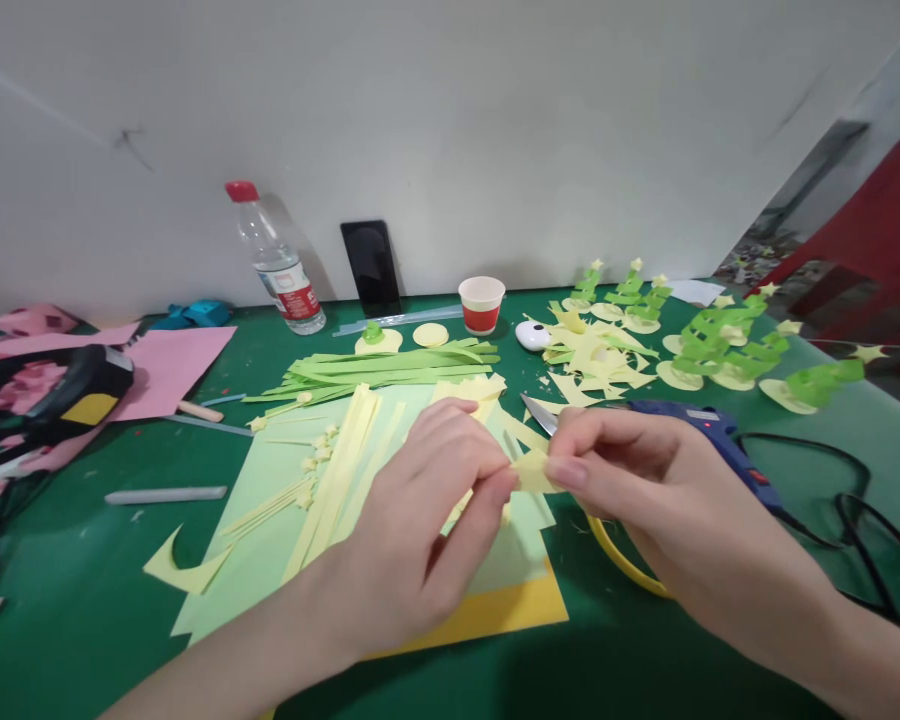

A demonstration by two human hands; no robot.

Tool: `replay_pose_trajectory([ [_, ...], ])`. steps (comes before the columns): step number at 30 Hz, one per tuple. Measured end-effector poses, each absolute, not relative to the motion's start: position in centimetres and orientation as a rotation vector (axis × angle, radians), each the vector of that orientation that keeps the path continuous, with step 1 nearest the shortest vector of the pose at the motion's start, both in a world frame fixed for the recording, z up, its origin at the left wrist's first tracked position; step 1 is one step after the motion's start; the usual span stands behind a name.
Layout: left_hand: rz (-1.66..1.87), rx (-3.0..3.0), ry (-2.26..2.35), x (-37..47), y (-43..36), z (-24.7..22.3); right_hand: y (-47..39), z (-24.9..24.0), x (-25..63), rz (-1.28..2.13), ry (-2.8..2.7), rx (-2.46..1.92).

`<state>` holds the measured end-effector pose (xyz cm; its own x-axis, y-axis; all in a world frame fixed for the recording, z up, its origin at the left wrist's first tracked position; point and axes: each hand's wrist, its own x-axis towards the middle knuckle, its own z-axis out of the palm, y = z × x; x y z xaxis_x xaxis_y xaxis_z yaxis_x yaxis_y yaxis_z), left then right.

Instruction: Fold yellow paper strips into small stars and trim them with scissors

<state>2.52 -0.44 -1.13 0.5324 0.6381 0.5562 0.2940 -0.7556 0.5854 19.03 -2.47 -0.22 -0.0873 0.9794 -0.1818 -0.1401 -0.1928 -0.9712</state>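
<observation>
A small piece of pale yellow paper is stretched between my two hands. My left hand pinches its left end between thumb and fingers. At the other end my right hand grips it with thumb and forefinger. Below them lie light green sheets over a yellow sheet. Long yellow paper strips and thin strips with little star ends rest on the sheets. Beside my right hand are scissors with a metal blade and a yellow handle, partly hidden.
Green strips, a paper cup, a phone and a bottle line the back. Yellow scraps and green paper spirals with stars are at right. A blue glue gun trails a black cord.
</observation>
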Motion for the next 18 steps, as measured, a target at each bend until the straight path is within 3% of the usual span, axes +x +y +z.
replay_pose_trajectory([
  [18, 1.121, 2.369, 0.769, 2.47, -0.59, -1.21, -2.46, -0.38, 19.15, 1.389, -1.153, -1.19],
])
